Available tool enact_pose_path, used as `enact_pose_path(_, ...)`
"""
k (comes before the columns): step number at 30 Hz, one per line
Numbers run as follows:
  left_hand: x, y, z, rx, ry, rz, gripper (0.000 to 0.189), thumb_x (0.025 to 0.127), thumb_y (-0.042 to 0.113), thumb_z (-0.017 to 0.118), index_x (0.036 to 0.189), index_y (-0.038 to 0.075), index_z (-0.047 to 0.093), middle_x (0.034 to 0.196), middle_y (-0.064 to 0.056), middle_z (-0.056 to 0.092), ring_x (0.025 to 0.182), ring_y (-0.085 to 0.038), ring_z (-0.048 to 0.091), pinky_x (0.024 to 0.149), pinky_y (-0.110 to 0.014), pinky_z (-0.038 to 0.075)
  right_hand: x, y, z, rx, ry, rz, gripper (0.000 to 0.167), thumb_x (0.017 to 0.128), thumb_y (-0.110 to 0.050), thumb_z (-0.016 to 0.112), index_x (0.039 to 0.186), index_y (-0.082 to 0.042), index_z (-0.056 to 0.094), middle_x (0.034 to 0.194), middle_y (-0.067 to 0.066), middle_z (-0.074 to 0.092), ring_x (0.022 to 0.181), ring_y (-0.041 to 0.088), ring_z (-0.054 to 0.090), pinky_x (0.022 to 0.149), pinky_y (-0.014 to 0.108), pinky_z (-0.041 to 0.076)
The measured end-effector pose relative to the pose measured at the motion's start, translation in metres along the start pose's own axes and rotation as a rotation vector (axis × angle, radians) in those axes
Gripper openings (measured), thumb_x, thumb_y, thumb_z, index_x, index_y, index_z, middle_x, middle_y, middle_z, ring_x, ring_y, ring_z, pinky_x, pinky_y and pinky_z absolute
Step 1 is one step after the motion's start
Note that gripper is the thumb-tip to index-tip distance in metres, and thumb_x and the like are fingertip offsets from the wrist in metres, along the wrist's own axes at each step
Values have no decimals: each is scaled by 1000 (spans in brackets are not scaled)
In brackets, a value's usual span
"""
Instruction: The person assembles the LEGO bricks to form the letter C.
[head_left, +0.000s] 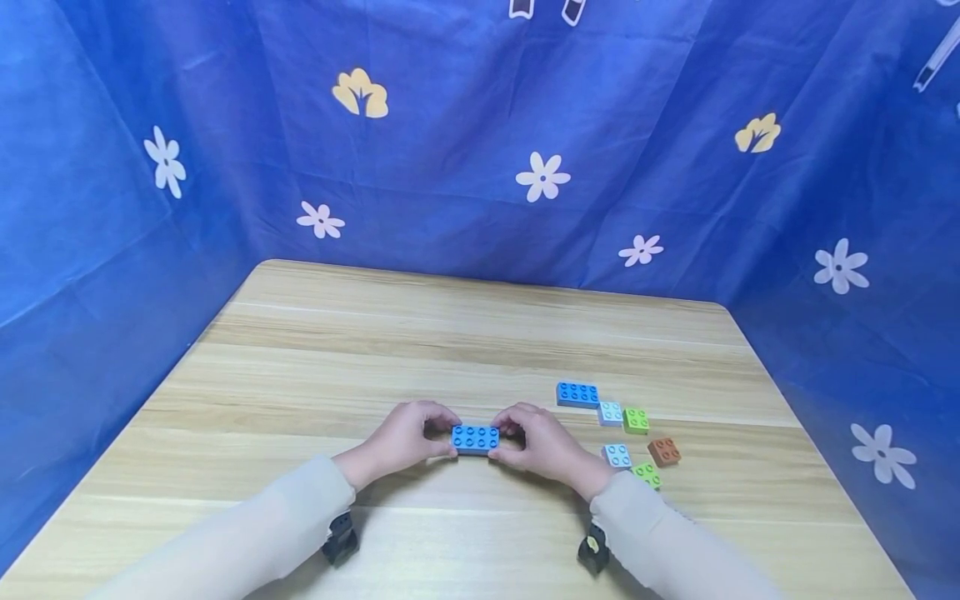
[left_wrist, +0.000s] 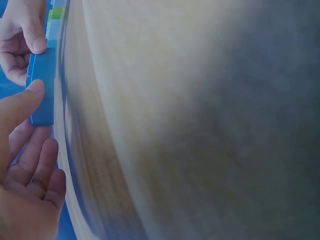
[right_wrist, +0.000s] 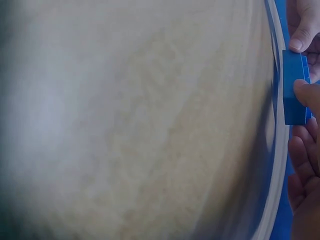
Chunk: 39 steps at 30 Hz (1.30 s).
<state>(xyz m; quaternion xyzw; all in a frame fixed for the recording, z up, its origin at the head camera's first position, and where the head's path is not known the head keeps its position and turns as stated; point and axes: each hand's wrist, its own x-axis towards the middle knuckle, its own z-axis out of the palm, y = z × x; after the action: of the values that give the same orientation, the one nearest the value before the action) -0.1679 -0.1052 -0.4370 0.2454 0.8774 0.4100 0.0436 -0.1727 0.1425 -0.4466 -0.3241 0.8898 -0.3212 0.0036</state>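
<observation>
Here we are at the desk [head_left: 360, 333], and both hands have a grip; the left hand [head_left: 405, 437] pinches one end of the blue brick [head_left: 476, 438], the right hand [head_left: 542, 442] the other, thumbs on the near side, probably to keep it level and steady; the loose bricks [head_left: 635, 421] lie off to the right, perhaps to leave working room. And the held brick itself, front and centre between the hands (touching the wood or just above, I cannot tell), looks oblong and smooth-sided; two rows of four studs face up!
</observation>
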Motion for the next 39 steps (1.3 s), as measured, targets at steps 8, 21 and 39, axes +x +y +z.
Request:
enact_pose_path(8, -3, -3, 0, 20, -8, -14, 32, 70, 14, 84, 99, 8, 70, 87, 6, 65, 83, -13, 59, 80, -35, 50, 0, 0, 7, 28, 3, 2, 36, 77, -28, 80, 105, -12, 65, 94, -6, 60, 85, 6, 55, 79, 23, 49)
enact_pose_path(21, -3, -6, -1, 23, -6, -9, 32, 68, 14, 85, 97, 8, 71, 85, 7, 64, 81, -13, 57, 77, -32, 49, 1, 1, 13, 66, 21, 20, 36, 76, -27, 81, 105, -12, 65, 92, -8, 60, 83, 5, 56, 77, 21, 49)
enact_pose_path(39, -4, -9, 1, 19, 6, -7, 35, 67, 16, 86, 97, 8, 71, 87, 7, 65, 81, -13, 58, 77, -32, 50, -1, 0, 4, 77, -8, 39, 45, 78, -32, 79, 114, -11, 62, 101, -4, 62, 88, 8, 57, 81, 23, 49)
